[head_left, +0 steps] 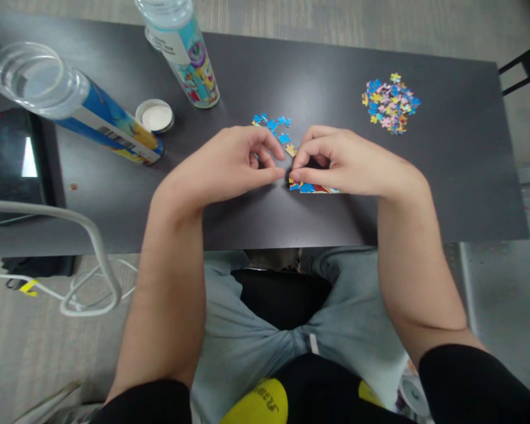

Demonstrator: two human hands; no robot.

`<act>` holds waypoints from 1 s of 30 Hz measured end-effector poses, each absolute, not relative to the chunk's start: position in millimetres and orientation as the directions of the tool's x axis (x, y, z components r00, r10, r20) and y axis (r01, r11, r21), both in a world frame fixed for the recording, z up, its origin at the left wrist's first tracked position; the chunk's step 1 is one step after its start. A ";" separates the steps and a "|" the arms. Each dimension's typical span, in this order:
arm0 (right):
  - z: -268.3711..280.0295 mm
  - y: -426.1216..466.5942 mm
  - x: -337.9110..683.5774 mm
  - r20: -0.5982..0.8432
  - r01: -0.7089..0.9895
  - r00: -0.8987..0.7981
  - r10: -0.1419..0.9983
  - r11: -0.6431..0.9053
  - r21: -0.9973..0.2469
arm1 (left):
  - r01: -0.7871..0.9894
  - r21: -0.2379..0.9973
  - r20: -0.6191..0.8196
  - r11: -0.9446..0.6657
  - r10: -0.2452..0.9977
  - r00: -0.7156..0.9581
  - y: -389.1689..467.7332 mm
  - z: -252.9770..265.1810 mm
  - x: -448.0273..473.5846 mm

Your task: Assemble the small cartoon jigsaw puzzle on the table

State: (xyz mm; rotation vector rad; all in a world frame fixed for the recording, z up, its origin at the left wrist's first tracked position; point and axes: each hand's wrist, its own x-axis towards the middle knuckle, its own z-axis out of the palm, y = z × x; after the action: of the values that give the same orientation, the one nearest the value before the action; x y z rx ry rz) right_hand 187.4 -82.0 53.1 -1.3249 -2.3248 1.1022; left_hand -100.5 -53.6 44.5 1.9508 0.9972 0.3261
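Note:
A joined strip of jigsaw puzzle [307, 188] lies near the front of the dark table, partly covered by my right hand [340, 159]. That hand has thumb and fingertips closed on a puzzle piece [292, 176] at the strip's left end; most of the piece is hidden. My left hand [242, 159] hovers just to the left, thumb and index finger apart, with nothing visible between them. Several loose blue pieces [271, 125] lie behind my left hand, partly hidden by it. A yellowish piece [291, 151] sits beside my right fingertips.
A heap of mixed puzzle pieces [391, 103] lies at the back right. Two clear-topped printed tubes, a blue one [110, 126] and a teal one [189, 59], stand at the left near a round lid [156, 115]. A dark screen [13, 159] occupies the far left.

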 end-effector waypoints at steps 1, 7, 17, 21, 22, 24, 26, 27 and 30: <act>52.7 -83.1 187.5 -0.151 0.633 -0.554 0.819 0.296 -0.715 | 0.531 0.801 -0.153 -0.276 0.764 0.627 -51.8 44.4 -102.7; 48.6 -86.0 189.2 -0.153 0.653 -0.535 0.831 0.292 -0.698 | 0.595 0.767 -0.203 -0.242 0.787 0.582 -45.8 46.4 -108.1; 48.2 -87.6 197.7 -0.136 0.663 -0.514 0.847 0.291 -0.690 | 0.651 0.697 -0.196 -0.303 0.792 0.579 -46.2 49.9 -102.3; 45.7 -88.3 196.5 -0.120 0.643 -0.508 0.853 0.283 -0.711 | 0.675 0.673 -0.203 -0.304 0.801 0.563 -45.1 48.7 -112.8; 43.4 -87.8 196.6 -0.117 0.644 -0.511 0.851 0.289 -0.708 | 0.691 0.661 -0.219 -0.292 0.806 0.550 -44.7 48.7 -115.8; 37.3 -86.0 197.9 -0.103 0.653 -0.522 0.847 0.319 -0.687 | 0.728 0.638 -0.274 -0.252 0.809 0.520 -44.3 50.3 -121.1; 31.2 -84.1 200.0 -0.069 0.659 -0.533 0.843 0.362 -0.659 | 0.760 0.615 -0.331 -0.209 0.806 0.490 -45.0 53.3 -124.6; 29.1 -83.5 201.0 -0.049 0.659 -0.536 0.843 0.381 -0.648 | 0.772 0.605 -0.351 -0.193 0.806 0.476 -45.5 54.9 -125.8; 28.2 -83.7 201.6 -0.043 0.674 -0.527 0.849 0.387 -0.629 | 0.795 0.578 -0.367 -0.182 0.813 0.452 -47.4 57.8 -128.5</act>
State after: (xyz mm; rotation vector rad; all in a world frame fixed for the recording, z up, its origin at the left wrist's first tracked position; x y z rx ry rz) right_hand 201.6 -83.7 28.2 -1.3382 -2.3629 0.8694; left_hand -128.5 -47.4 57.8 1.9735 1.3435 0.0307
